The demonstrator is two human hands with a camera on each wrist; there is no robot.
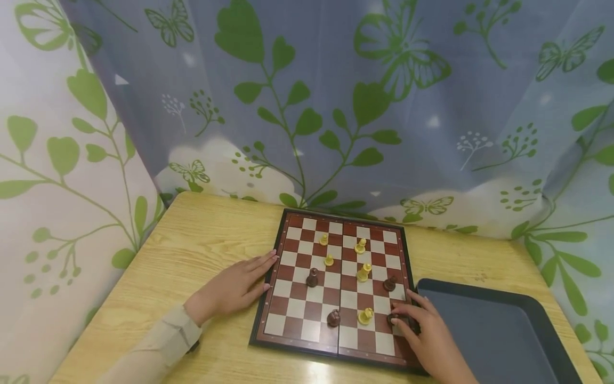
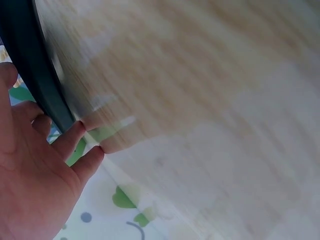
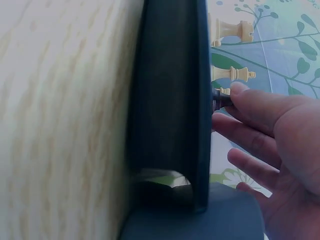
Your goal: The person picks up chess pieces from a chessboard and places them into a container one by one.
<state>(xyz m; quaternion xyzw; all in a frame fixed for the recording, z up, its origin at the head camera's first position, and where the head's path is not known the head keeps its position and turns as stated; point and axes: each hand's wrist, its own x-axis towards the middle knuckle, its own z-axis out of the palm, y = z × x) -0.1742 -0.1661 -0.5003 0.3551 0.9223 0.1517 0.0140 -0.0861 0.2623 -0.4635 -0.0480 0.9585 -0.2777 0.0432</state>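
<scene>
Fingers of your right hand (image 1: 429, 332) pinch dark piece (image 3: 222, 100) at chessboard (image 1: 314, 310), near right; your left hand (image 1: 232, 285), fingers extended, touches left edge.

Blue-grey cloth (image 1: 316, 58) printed with green leaves and butterflies hangs along the far edge of the wood-grain table (image 1: 225, 229); paler leafy cloth (image 1: 29, 96) lines its left edge.

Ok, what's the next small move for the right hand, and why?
I'd probably settle the dark chess piece on the board: the right hand pinches it near the right edge, while the left hand touches the opposite edge, perhaps steadying things.
</scene>
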